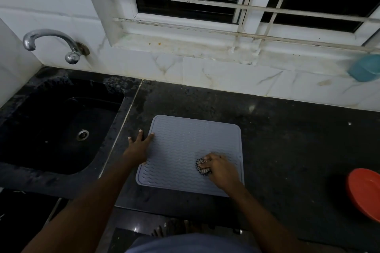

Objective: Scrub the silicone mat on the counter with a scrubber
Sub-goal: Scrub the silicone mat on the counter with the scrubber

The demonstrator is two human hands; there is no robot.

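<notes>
A grey silicone mat (181,146) with a wavy ridge pattern lies flat on the black counter (287,139). My right hand (220,167) is closed around a dark, beaded scrubber (201,166) and presses it onto the mat's right part. My left hand (138,147) lies flat with fingers spread on the mat's left edge, partly on the counter.
A black sink (53,129) with a chrome tap (51,43) sits to the left. A red bowl (364,193) stands at the counter's right edge. A teal container (365,68) rests by the barred window sill at the back right.
</notes>
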